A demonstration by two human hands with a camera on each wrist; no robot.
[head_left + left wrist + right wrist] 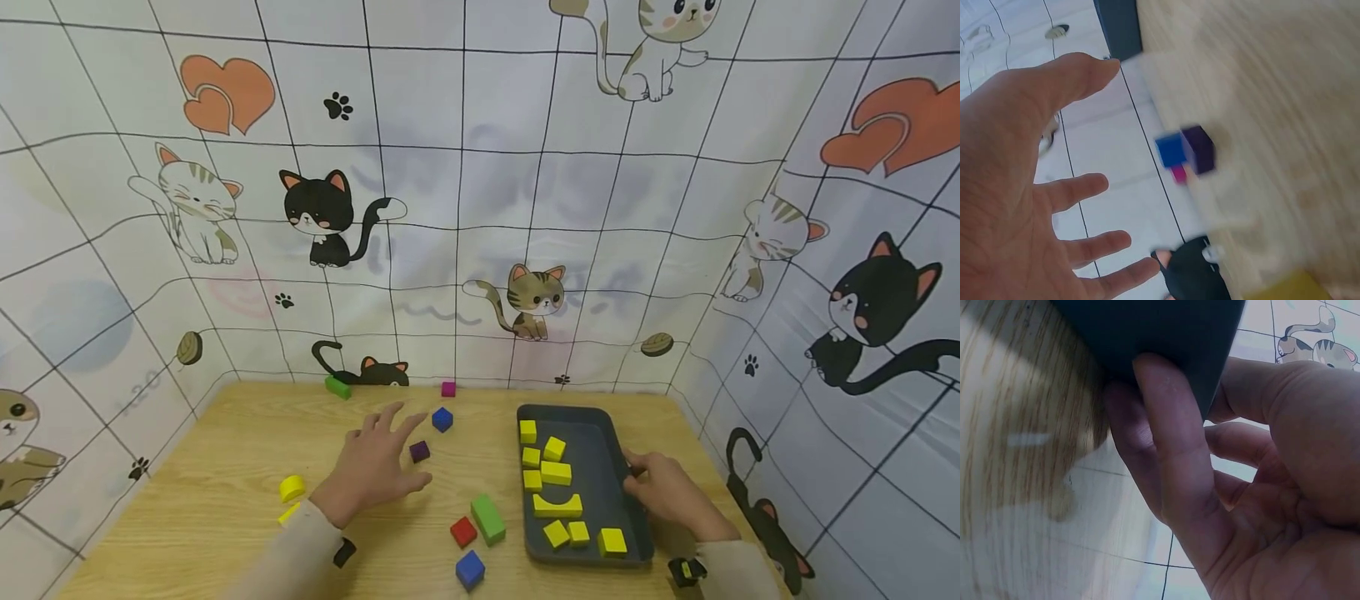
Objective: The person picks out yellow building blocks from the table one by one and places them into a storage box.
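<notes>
My left hand (372, 467) hovers over the table with fingers spread and nothing in it. Just right of its fingers lies a dark purple cube (420, 452), with a blue block (442, 419) behind it. My right hand (670, 490) grips the right rim of a dark grey tray (600, 450); in the right wrist view its fingers (1169, 419) lie against the tray's outer side. Several yellow blocks sit in the tray, among them a yellow block with a curved notch (557, 505) and a yellow cube (612, 542) at the near right corner.
Between left arm and tray lie a red cube (463, 532), a light green block (488, 520) and a blue cube (470, 570). A yellow rounded block (292, 488) is at the left, another yellow piece (288, 513) beside the sleeve. Farther back are a green block (338, 387) and magenta cube (448, 389).
</notes>
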